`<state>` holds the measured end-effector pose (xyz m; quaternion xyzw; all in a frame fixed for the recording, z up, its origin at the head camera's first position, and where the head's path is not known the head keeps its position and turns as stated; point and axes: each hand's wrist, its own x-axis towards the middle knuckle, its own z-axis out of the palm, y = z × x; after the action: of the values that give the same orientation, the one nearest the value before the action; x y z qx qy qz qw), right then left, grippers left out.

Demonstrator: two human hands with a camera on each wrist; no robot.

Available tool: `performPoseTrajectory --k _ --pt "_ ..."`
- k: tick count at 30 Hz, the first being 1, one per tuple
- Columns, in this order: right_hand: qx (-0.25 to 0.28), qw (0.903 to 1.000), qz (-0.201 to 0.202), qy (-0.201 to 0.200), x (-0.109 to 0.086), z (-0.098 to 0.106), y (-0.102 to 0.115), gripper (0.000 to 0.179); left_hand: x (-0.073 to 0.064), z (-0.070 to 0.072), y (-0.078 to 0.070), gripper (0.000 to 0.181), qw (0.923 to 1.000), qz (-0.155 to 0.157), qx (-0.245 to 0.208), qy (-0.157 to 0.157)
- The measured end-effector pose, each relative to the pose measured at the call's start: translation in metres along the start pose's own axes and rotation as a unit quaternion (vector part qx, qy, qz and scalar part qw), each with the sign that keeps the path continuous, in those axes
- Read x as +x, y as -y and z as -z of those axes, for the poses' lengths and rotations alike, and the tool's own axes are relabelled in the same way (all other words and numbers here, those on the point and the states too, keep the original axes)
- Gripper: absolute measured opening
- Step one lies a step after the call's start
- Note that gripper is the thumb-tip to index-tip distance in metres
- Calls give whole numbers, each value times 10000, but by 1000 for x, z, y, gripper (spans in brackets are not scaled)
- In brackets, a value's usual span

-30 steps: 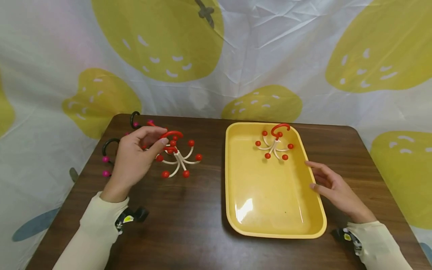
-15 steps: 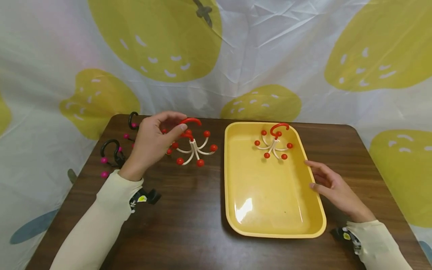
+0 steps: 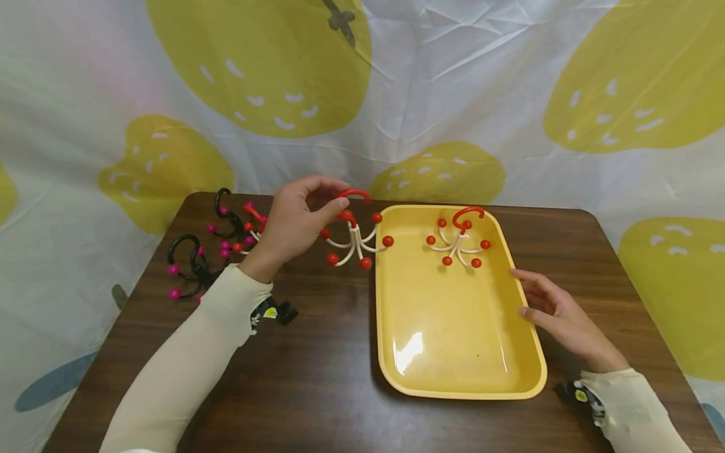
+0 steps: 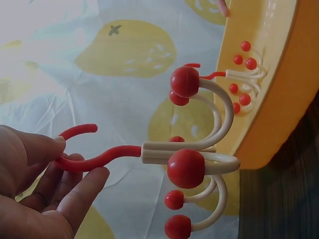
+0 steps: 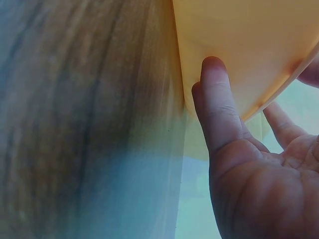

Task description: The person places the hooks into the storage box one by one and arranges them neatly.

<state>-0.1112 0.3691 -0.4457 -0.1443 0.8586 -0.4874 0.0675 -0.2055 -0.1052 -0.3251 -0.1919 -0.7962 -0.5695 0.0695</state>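
Held hook (image 3: 355, 236): glossy red curl, white arms splayed to round red balls, hanging just below the left hand (image 3: 290, 220).
Left hand: thumb and fingers pinch the curl.
Right hand (image 3: 566, 322): fingers extended, resting against the smooth yellow tray (image 3: 447, 314).
Tray hook (image 3: 462, 238): matching, between the hands.
Black hooks (image 3: 201, 269): pink-tipped, left of the left hand.
Table (image 3: 317, 371): dark woodgrain, beneath both hands.
Cloth (image 3: 408, 75): creased, lemon-printed, beyond them.

A pale cloth (image 3: 447, 107) is hanging behind the dark counter (image 3: 317, 377), large yellow printed fruits (image 3: 266, 63) are covering it, and creases (image 3: 481, 38) are catching light.
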Motion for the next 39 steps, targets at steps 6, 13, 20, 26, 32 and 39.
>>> performPoseTrajectory --k 6,13,20,26,32,39 --pt "65 10000 -13 14 0 0 -1 62 11 -19 -2 22 9998 -64 -155 60" --pt "115 9999 54 38 0 1 -2 62 21 -41 -3 22 9995 -163 -252 119" --pt "274 9995 153 45 0 0 -5 62 32 -67 -5 20 9989 -228 -308 278" --pt "438 9988 177 83 0 -2 -9 62 41 -88 -2 17 9986 -202 -221 433" --pt "555 9981 248 73 0 -4 -11 62 48 -101 7 16 9980 -188 -196 572" --pt "613 9978 261 24 -2 -4 -9 63 55 -112 20 17 9979 -263 -23 590"
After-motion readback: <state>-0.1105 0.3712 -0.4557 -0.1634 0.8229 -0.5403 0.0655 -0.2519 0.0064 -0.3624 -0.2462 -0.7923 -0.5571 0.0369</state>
